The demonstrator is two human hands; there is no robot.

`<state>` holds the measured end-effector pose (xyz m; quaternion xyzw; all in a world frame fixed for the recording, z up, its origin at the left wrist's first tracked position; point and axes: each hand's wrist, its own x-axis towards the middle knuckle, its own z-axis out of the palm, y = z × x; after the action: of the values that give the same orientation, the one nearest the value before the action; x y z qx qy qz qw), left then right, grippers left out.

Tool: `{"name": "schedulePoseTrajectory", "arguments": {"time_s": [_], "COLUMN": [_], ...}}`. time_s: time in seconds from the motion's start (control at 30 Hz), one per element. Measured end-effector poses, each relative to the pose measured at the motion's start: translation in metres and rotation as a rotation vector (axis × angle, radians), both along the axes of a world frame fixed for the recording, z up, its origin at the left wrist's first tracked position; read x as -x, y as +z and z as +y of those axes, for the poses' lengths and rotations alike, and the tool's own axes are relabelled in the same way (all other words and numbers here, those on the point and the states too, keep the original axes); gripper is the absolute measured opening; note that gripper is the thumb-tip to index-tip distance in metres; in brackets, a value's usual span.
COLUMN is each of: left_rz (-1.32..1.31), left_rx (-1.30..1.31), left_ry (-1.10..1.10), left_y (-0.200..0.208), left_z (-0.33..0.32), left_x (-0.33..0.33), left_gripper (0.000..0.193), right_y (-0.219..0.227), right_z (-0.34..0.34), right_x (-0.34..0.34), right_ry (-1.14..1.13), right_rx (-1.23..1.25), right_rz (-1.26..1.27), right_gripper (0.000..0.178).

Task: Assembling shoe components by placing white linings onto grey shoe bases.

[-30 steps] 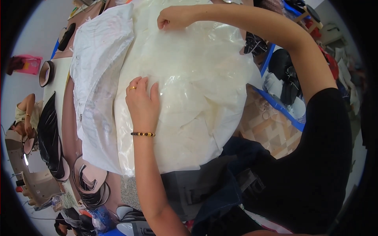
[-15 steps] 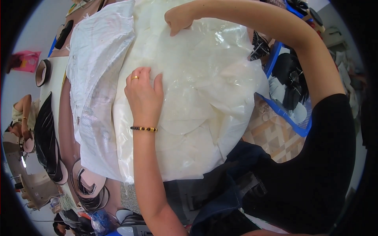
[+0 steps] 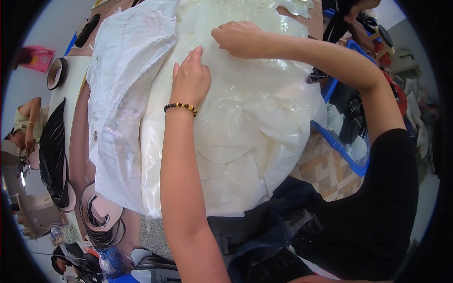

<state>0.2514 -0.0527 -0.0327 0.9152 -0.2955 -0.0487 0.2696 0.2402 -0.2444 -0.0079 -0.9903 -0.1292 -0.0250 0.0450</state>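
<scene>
A large translucent, cream-coloured plastic sheet (image 3: 264,122) lies wrinkled and shiny over the work table, with flat rounded pieces showing at its near part. My left hand (image 3: 191,78), with a beaded bracelet at the wrist, rests on the sheet, its fingers stretched forward. Just beyond and to the right, my right hand (image 3: 241,40) is closed with the fingers curled under at the sheet's far part. What it grips, if anything, is hidden. A white woven sack (image 3: 125,70) lies folded along the sheet's left side.
A blue plastic basket (image 3: 325,125) of dark and white pieces stands at the right. Stacked black-edged pink pieces (image 3: 101,212) and a long black stack (image 3: 53,155) lie at the left. One person (image 3: 28,118) works at far left; another person's hand (image 3: 353,13) shows at upper right.
My left hand has slid forward along the sheet. My right hand has turned and curled in further, now nearer my left. The view has shifted, bringing another person in at upper right.
</scene>
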Motion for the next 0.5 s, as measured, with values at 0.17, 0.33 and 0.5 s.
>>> {"name": "schedulePoseTrajectory", "arguments": {"time_s": [0.17, 0.33, 0.5], "left_rz": [0.182, 0.452, 0.647], "left_rx": [0.078, 0.357, 0.595], "left_ry": [0.003, 0.017, 0.110], "left_y": [0.007, 0.005, 0.004], "left_z": [0.002, 0.009, 0.004], "left_x": [-0.011, -0.026, -0.029], "left_gripper": [0.050, 0.046, 0.049], "right_y": [-0.009, 0.000, 0.024], "right_z": [-0.008, -0.016, -0.018], "right_x": [0.022, 0.055, 0.104], "right_ry": [0.218, 0.551, 0.757], "right_rx": [0.036, -0.021, -0.187], "right_rz": [-0.291, -0.524, -0.658], "right_gripper": [0.010, 0.013, 0.020]}}
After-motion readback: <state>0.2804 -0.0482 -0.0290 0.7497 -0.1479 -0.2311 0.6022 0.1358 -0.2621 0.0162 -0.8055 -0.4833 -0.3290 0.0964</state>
